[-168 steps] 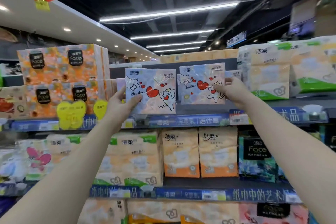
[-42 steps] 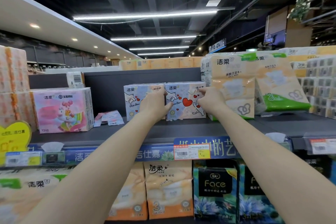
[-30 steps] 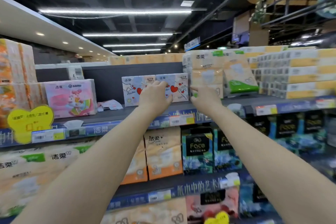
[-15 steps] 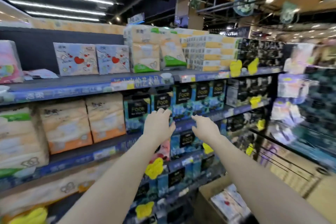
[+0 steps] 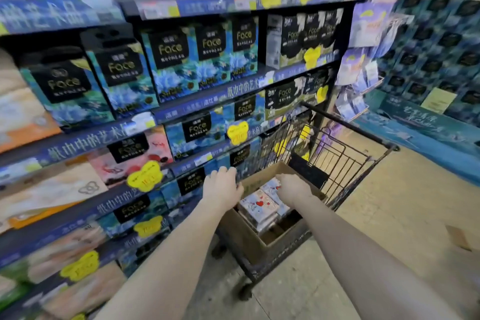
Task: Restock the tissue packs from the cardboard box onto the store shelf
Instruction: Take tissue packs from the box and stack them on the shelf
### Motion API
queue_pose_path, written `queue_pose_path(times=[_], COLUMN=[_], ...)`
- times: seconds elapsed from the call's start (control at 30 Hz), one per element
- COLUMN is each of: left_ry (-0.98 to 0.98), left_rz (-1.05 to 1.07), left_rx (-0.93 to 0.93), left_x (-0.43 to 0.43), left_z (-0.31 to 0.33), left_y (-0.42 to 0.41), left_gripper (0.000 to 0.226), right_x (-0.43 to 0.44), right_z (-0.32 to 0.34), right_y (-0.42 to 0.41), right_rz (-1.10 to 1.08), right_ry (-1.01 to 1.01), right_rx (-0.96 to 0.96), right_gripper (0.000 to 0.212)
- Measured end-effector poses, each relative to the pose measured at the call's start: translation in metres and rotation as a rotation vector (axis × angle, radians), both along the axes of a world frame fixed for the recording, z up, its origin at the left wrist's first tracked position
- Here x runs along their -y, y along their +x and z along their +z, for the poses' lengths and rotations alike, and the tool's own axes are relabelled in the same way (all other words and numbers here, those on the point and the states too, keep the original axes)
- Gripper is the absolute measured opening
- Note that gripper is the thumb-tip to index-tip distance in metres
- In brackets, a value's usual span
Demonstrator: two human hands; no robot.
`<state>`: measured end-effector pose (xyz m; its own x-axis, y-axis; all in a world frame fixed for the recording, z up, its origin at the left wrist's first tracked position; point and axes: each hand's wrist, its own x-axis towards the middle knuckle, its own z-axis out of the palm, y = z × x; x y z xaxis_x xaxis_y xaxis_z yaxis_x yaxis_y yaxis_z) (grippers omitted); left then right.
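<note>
An open brown cardboard box sits in a black wire shopping cart on the floor. Inside lie several tissue packs, pale blue with red hearts. My left hand hovers over the box's left edge, fingers spread and empty. My right hand reaches down over the packs at the box's far side, fingers apart, with its fingertips at or just above a pack. The top shelf with the placed heart packs is out of view.
Store shelves full of dark blue "Face" tissue boxes and yellow price tags stand at the left, close to the cart. A blue display stack rises at the right. Bare tan floor lies right of the cart.
Both hands let go of the two heart packs on the top shelf and dropped down. My view swung down and right, from the shelf to the box in the cart.
</note>
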<state>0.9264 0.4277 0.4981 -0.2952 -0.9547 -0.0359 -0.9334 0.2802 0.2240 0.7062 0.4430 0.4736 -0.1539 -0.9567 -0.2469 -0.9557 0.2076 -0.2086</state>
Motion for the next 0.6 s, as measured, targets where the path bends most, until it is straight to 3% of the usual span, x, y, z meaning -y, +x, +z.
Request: queue_pose_path(times=[0.17, 0.33, 0.6], left_ry=[0.129, 0.253, 0.371], left_rz=[0.104, 0.209, 0.341], left_rx=[0.013, 0.039, 0.038], left_x=[0.003, 0.022, 0.083], left_z=[-0.050, -0.084, -0.148], left_y=[-0.056, -0.085, -0.117], left_gripper=[0.039, 0.049, 0.056], right_x=[0.007, 0.032, 0.113], right_z=[-0.046, -0.081, -0.138], right_y=[-0.067, -0.102, -0.144], right_rz=[0.024, 0.023, 0.081], right_ry=[0.156, 0.188, 0.262], right_rx=[0.001, 0.054, -0.001], right_gripper=[0.043, 0.036, 0.045])
